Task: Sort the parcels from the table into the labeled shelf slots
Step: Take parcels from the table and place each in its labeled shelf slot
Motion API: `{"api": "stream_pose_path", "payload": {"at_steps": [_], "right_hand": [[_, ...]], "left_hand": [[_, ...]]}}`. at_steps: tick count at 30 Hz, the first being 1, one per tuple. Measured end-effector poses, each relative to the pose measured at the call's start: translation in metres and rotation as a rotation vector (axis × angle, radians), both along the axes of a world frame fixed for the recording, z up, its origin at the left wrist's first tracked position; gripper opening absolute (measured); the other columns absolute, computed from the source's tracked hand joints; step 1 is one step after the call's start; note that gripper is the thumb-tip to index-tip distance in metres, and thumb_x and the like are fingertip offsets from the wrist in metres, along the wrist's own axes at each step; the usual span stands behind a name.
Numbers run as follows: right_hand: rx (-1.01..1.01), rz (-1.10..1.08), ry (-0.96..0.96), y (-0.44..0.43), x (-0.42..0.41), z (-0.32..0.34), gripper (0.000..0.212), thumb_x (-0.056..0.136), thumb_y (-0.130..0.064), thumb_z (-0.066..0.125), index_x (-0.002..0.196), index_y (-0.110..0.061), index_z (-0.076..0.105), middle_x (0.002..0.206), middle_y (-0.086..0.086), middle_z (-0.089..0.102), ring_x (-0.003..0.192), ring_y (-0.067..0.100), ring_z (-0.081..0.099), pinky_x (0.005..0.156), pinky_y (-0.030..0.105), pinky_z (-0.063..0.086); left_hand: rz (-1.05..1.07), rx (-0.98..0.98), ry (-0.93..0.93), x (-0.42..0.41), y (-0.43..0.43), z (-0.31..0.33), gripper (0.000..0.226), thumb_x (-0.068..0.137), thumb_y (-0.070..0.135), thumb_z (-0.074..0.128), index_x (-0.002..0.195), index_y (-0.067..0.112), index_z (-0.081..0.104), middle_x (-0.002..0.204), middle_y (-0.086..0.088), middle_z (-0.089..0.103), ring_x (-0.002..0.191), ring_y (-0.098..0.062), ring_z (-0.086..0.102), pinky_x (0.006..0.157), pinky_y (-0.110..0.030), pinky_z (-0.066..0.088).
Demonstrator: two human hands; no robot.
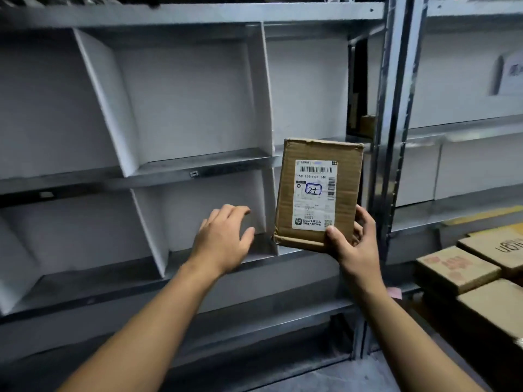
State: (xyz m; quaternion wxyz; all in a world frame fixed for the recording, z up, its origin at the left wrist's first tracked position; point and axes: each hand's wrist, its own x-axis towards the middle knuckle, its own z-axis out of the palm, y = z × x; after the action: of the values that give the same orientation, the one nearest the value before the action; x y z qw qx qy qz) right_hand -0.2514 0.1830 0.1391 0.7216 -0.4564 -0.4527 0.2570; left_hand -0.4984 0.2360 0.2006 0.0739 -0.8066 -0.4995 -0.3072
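Observation:
My right hand (352, 244) grips a small brown cardboard parcel (318, 193) by its lower right corner and holds it upright in front of the shelf. Its white shipping label faces me, with a barcode and a handwritten mark in a blue box. My left hand (223, 236) hovers to the left of the parcel with relaxed, slightly bent fingers and holds nothing. It is in front of a lower shelf slot (209, 219). The grey metal shelf (198, 168) has white dividers that form several slots.
Several brown cardboard parcels (458, 270) lie stacked at the lower right. A vertical metal post (393, 108) separates this shelf from another one on the right. A small cardboard box (368, 125) sits deep in the gap beside the post.

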Motion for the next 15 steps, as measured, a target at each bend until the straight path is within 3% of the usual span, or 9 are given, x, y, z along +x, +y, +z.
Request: {"api": "stream_pose_path", "payload": {"at_steps": [5, 12, 15], "right_hand": [[0.044, 0.134, -0.005, 0.047, -0.068, 0.016, 0.070, 0.074, -0.049, 0.076, 0.134, -0.053, 0.040, 0.131, -0.004, 0.059, 0.120, 0.016, 0.060, 0.098, 0.052, 0.052], [0.109, 0.304, -0.032, 0.092, -0.156, 0.030, 0.067, 0.083, -0.032, 0.075, 0.139, -0.040, 0.040, 0.128, -0.007, 0.060, 0.121, 0.015, 0.059, 0.101, 0.050, 0.050], [0.132, 0.379, -0.045, 0.107, -0.198, 0.030, 0.062, 0.086, -0.026, 0.074, 0.135, -0.043, 0.041, 0.130, -0.004, 0.060, 0.122, 0.015, 0.059, 0.102, 0.051, 0.049]], "left_hand": [[0.221, -0.043, 0.197, -0.084, 0.021, 0.010, 0.045, 0.093, 0.043, 0.045, 0.136, 0.027, 0.043, 0.135, 0.002, 0.048, 0.122, -0.023, 0.043, 0.100, -0.039, 0.035], [0.407, -0.019, 0.224, -0.173, 0.025, 0.011, 0.044, 0.092, 0.042, 0.046, 0.133, 0.026, 0.046, 0.130, 0.000, 0.051, 0.119, -0.025, 0.043, 0.096, -0.039, 0.034], [0.495, -0.050, 0.232, -0.212, 0.020, 0.000, 0.042, 0.093, 0.043, 0.045, 0.132, 0.026, 0.046, 0.130, 0.001, 0.050, 0.118, -0.024, 0.044, 0.095, -0.039, 0.035]]}}
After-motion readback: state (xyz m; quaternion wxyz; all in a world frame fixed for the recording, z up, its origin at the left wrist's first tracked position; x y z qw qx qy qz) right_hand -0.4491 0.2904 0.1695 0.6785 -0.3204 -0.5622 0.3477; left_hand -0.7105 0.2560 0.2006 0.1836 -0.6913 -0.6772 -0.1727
